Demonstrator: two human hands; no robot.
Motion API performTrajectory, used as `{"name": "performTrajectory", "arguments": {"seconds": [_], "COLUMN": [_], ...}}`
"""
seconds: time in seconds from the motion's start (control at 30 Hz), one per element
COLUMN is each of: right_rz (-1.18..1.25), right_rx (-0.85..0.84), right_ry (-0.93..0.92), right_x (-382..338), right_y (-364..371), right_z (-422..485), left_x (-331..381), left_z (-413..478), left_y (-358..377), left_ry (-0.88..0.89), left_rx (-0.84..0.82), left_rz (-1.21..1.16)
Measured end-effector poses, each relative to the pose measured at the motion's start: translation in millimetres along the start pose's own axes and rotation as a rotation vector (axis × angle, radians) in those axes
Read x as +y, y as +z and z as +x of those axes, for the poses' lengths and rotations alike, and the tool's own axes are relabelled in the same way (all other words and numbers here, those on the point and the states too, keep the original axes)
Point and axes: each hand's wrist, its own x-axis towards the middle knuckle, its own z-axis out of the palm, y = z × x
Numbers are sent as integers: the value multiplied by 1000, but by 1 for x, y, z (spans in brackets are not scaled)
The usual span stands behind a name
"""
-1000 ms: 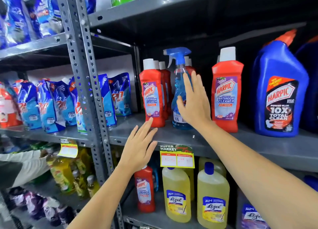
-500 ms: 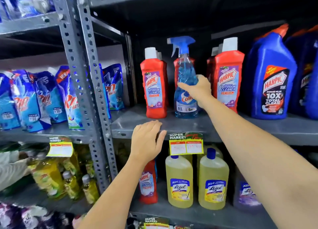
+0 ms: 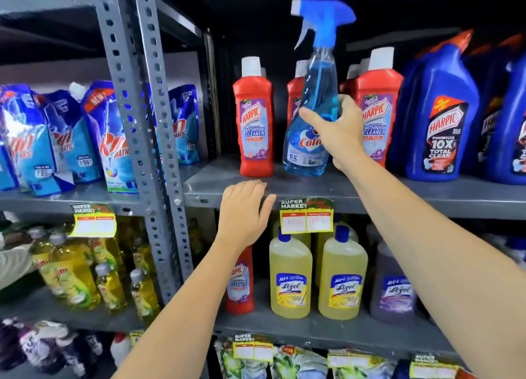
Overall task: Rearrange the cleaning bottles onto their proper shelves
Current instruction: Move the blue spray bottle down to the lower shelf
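A clear blue Colin spray bottle (image 3: pixel 308 145) with a blue trigger head stands tilted on the grey middle shelf (image 3: pixel 327 190), between red Harpic bathroom cleaner bottles (image 3: pixel 254 128). My right hand (image 3: pixel 338 131) is closed around its waist. My left hand (image 3: pixel 244 210) rests flat on the shelf's front edge, fingers together, holding nothing. One red Harpic bottle (image 3: pixel 240 282) stands on the lower shelf beside yellow Lizol bottles (image 3: pixel 290 276), partly hidden behind my left forearm.
Big blue Harpic toilet cleaner bottles (image 3: pixel 441 116) fill the right of the middle shelf. A perforated steel upright (image 3: pixel 153 139) divides the bays. Blue detergent pouches (image 3: pixel 71 139) and yellow dish-liquid bottles (image 3: pixel 74 273) sit at left. A purple Lizol bottle (image 3: pixel 395 287) stands at lower right.
My right hand went from open beside the spray bottle to gripping it, and the bottle now leans. My left hand settled onto the shelf edge. The view moved closer and lower.
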Motion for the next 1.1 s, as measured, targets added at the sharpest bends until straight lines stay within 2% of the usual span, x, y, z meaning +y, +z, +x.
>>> {"name": "performTrajectory", "arguments": {"seconds": [0.23, 0.37, 0.53, 0.7, 0.83, 0.93, 1.1], "right_rz": [128, 145, 47, -88, -126, -180, -172], "right_rx": [-91, -205, -273, -355, -311, -317, -320], "right_ry": [-141, -68, 21, 283, 382, 398, 398], "right_x": [-38, -10, 53, 128, 173, 197, 216], "right_y": [-26, -25, -22, -19, -14, -9, -2], "right_z": [-72, -125, -201, -255, -266, -267, -282], "left_x": [-6, -14, -27, -36, -42, -44, -46], "left_z": [-44, -93, -178, -238, -261, -272, -279], "left_y": [8, 24, 56, 89, 112, 121, 125], "left_ry": [28, -7, -103, -102, -93, -113, -113], "left_rx": [45, 29, -221, -657, -877, -956, -916], "left_rz": [-113, -158, -270, -174, -110, -87, -97]}}
